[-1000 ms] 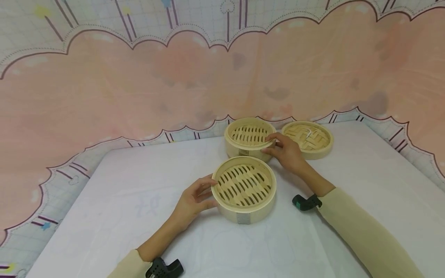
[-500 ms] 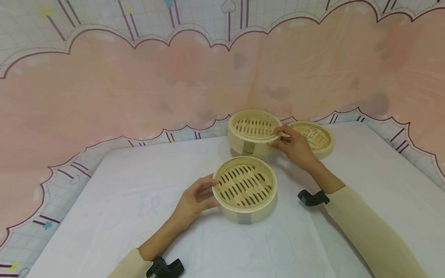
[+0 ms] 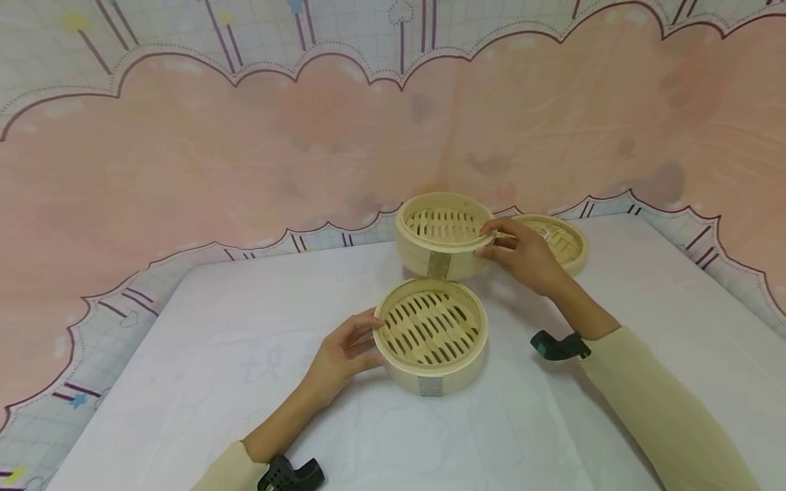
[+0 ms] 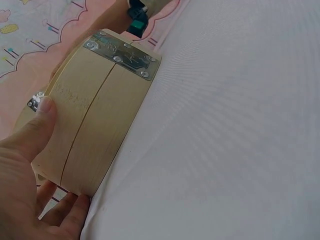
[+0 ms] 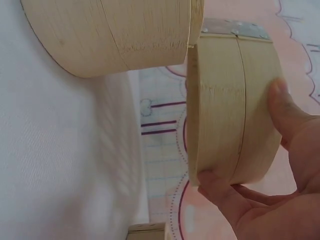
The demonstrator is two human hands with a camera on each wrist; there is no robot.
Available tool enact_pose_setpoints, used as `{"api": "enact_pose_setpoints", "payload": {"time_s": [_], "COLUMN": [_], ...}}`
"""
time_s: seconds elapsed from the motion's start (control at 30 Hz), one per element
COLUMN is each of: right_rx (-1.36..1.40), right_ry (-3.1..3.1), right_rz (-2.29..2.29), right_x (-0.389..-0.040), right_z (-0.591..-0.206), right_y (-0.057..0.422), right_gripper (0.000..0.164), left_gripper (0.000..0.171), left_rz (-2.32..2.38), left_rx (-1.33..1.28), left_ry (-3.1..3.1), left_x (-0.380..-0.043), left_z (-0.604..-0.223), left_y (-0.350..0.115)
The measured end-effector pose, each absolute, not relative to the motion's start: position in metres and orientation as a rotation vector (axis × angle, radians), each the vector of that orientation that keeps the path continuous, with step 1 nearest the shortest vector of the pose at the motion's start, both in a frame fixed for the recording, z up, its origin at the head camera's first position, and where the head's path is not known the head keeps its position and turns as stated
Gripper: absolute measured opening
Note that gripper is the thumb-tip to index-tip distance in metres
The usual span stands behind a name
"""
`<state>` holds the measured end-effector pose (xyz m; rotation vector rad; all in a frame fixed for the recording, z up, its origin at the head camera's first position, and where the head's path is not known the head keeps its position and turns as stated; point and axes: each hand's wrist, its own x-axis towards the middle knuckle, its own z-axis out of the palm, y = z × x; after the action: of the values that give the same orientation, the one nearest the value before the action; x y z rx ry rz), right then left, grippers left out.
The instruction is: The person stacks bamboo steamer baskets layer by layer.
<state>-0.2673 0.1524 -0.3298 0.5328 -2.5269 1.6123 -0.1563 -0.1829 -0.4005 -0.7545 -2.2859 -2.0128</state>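
Note:
Two round bamboo steamer baskets with slatted bottoms and metal plates on their sides are in the head view. The near basket [image 3: 431,327] sits on the white table, and my left hand [image 3: 346,348] holds its left side, thumb and fingers around the wall. My right hand [image 3: 522,252] grips the right edge of the far basket [image 3: 445,228], raised off the table behind the near one. In the right wrist view the held basket [image 5: 225,110] hangs close by the near basket [image 5: 125,35], above the table level. The left wrist view shows my left thumb [image 4: 42,117] against the near basket's wall.
A woven bamboo lid [image 3: 561,242] with a small white loop lies at the back right, partly hidden behind my right hand. The white table [image 3: 245,382] ends at a patterned pink curtain [image 3: 307,150] just behind. Black cameras [image 3: 559,346] are strapped to both wrists.
My right hand has lifted the far basket from the table, then shifted it slightly left, and it now overlaps more of the lid. The left hand and near basket have stayed in place.

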Motion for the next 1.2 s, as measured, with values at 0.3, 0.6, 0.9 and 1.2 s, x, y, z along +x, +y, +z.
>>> {"api": "enact_pose_setpoints", "payload": {"time_s": [0.3,0.6,0.9,1.2], "right_rx": [0.578,0.57,0.691,0.69], "right_ry": [-2.597,-2.608,-2.57,-2.607], "right_rz": [1.615,1.572,1.612,1.666], "right_x": [-0.262,-0.254,-0.246,-0.246], "right_z": [-0.328,-0.326,-0.325,-0.321], "right_y": [0.15,0.154,0.155,0.157], "right_gripper": [0.037,0.037,0.034,0.038], "left_gripper": [0.05,0.051,0.052,0.051], "left_rz": [-2.038,-2.036,-2.051,-2.05], "left_rx": [-0.742,-0.727,-0.733,-0.717], "left_ry": [-2.296,-2.318,-2.316,-2.315], "left_x": [-0.156,-0.156,-0.156,-0.158], "left_z": [-0.401,-0.399,-0.397,-0.393], "left_y": [-0.183,-0.183,-0.184,-0.184]}}
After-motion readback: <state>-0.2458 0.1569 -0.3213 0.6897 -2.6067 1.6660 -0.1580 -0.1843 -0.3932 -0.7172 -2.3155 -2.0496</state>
